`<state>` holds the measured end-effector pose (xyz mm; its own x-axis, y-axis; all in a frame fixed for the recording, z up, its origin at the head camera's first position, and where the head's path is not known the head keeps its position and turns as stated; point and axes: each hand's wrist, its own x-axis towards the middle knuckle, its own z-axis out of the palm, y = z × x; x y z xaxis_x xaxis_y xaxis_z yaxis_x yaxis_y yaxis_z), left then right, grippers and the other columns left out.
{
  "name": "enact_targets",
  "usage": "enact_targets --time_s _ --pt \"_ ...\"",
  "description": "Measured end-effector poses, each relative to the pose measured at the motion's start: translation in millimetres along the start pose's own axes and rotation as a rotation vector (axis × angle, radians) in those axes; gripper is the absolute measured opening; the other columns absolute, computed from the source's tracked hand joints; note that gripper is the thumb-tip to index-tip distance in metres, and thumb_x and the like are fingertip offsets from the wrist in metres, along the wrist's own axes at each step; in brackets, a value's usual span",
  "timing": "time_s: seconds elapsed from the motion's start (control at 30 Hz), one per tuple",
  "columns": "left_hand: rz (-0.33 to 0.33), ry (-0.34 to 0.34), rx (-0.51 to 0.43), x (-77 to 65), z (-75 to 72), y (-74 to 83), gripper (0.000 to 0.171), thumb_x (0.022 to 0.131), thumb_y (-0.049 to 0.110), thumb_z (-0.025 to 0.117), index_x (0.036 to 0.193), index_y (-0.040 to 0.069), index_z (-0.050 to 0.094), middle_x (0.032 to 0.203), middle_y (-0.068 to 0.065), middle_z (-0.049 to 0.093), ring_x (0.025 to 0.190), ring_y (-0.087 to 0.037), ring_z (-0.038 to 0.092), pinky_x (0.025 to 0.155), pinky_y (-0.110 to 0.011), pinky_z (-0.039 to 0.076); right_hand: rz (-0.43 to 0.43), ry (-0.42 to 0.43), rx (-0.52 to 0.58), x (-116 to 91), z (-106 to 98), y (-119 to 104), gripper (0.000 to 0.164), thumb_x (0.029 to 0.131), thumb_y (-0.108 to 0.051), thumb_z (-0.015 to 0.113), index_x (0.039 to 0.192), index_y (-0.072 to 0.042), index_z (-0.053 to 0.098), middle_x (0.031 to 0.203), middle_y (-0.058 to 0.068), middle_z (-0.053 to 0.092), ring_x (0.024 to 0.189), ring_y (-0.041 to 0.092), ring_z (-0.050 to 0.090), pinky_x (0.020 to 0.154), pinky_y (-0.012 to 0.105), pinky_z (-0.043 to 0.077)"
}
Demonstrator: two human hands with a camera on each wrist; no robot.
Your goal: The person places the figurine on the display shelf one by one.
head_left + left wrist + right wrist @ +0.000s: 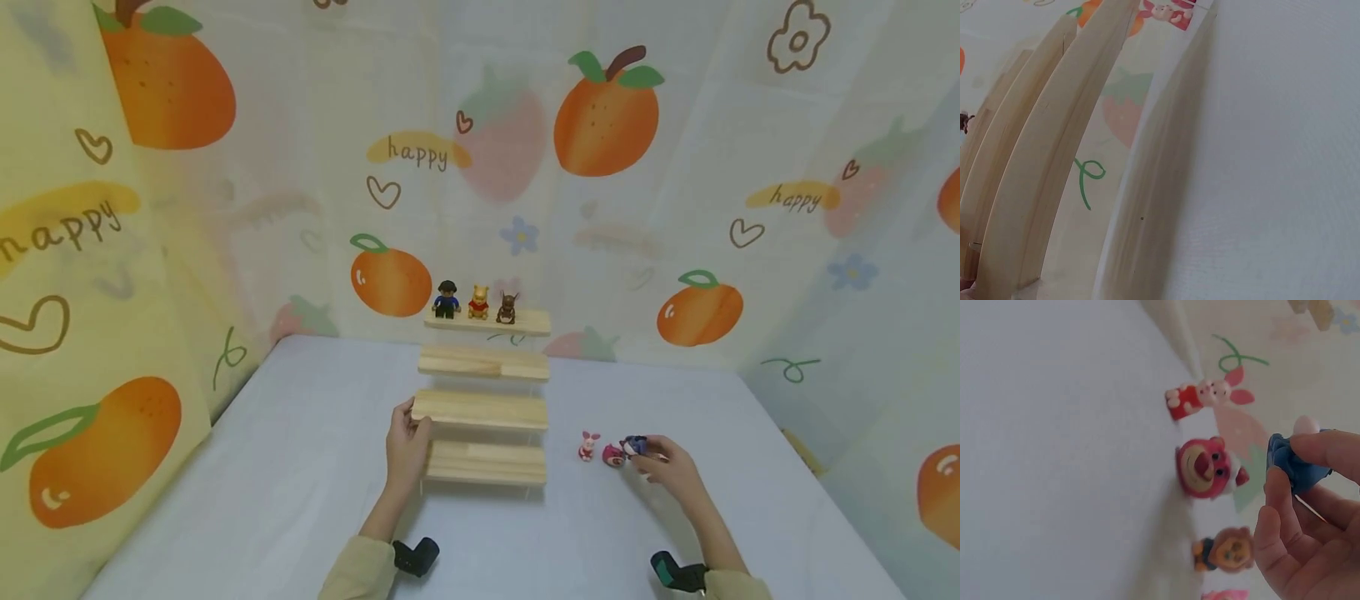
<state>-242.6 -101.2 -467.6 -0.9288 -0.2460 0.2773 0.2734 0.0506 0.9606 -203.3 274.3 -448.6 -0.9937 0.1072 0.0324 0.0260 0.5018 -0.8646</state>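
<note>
My left hand (406, 446) grips the left end of a tiered wooden shelf (480, 410), at its second board from the bottom. Only a sliver of that hand shows in the left wrist view, at the lower left corner. My right hand (671, 468) pinches a small blue figurine (1300, 464) between thumb and fingers, right of the shelf. Near it on the table stand a pink piglet figurine (588, 446) and a magenta bear figurine (612, 455). A lion figurine (1227, 550) shows in the right wrist view below the bear; my hand hides it in the head view.
The top board carries a figurine in blue and black (447, 300), a yellow bear in red (478, 302) and a brown eared figurine (507, 308). A white cloth covers the table (300, 475). Fruit-printed curtains (315, 167) surround the back and sides.
</note>
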Motion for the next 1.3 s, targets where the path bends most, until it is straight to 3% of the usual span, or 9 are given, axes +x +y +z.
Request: enact_targets --time_s 0.33,0.5,0.73,1.03,1.3 --pt "0.016 -0.002 -0.005 8.9 -1.4 2.7 0.042 0.084 0.002 0.048 0.124 -0.007 0.039 0.108 -0.018 0.055 0.092 -0.023 0.053 0.075 -0.021 0.044 0.030 -0.007 0.007 16.6 12.9 -30.1 0.048 0.084 -0.020 0.062 0.120 0.007 0.045 0.116 0.025 0.051 0.084 0.024 0.058 0.064 0.028 0.049" --pt "0.011 -0.002 0.008 9.5 -2.0 3.6 0.042 0.084 0.003 0.049 0.124 -0.007 0.039 0.107 -0.019 0.055 0.089 -0.023 0.053 0.073 -0.022 0.045 -0.014 -0.038 0.033 25.0 15.0 -43.5 0.049 0.086 -0.021 0.060 0.121 0.008 0.043 0.116 0.026 0.050 0.087 0.029 0.058 0.072 0.034 0.050" --pt "-0.063 0.010 0.009 1.9 -3.3 -1.1 0.042 0.085 0.005 0.049 0.125 -0.004 0.040 0.106 -0.017 0.057 0.088 -0.023 0.054 0.070 -0.023 0.045 -0.104 -0.067 0.024 41.0 16.5 -74.2 0.045 0.087 -0.020 0.060 0.118 0.008 0.045 0.110 0.024 0.054 0.078 0.022 0.060 0.066 0.027 0.049" --pt "-0.057 0.002 -0.028 2.0 -0.4 1.5 0.042 0.084 0.002 0.050 0.124 -0.004 0.041 0.103 -0.016 0.057 0.088 -0.021 0.053 0.072 -0.021 0.045 -0.172 -0.082 0.055 65.3 31.8 -107.2 0.043 0.085 -0.014 0.061 0.119 0.007 0.047 0.113 0.023 0.052 0.072 0.015 0.058 0.064 0.030 0.048" --pt "-0.048 0.019 -0.007 1.3 -2.6 0.1 0.041 0.084 0.002 0.050 0.124 -0.005 0.041 0.101 -0.016 0.057 0.087 -0.022 0.054 0.071 -0.023 0.046 -0.237 -0.100 0.105 79.3 40.8 -130.0 0.048 0.086 -0.015 0.059 0.126 0.006 0.043 0.118 0.023 0.050 0.071 0.011 0.057 0.064 0.028 0.047"
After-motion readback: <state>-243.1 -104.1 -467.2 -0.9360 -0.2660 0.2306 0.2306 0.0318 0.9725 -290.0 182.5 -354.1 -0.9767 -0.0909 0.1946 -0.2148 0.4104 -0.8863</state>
